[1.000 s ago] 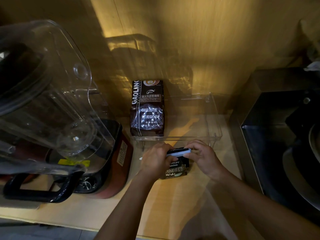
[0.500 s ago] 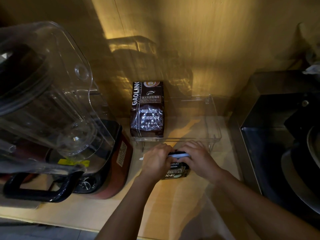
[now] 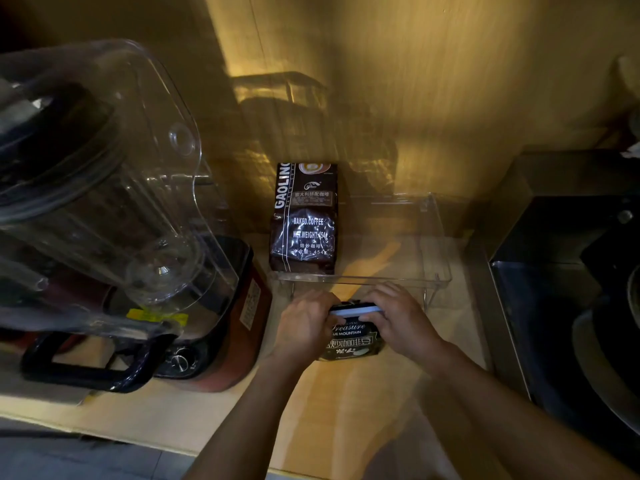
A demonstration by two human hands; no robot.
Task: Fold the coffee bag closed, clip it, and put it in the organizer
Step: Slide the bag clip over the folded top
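We've got the glossy dark bag [image 3: 351, 339] standing on the pale wooden counter [image 3: 346, 410] just before the clear plastic organizer [image 3: 429, 271], left hand [image 3: 304, 327] and right hand [image 3: 398, 320] pinching a slim white clip [image 3: 355, 310] along its folded top

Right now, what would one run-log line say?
step: clipping | both hands on coffee bag | clip across folded top | organizer: not yet

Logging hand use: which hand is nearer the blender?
Left. The left hand holds the clip's end nearest the blender; the right hand is beyond it.
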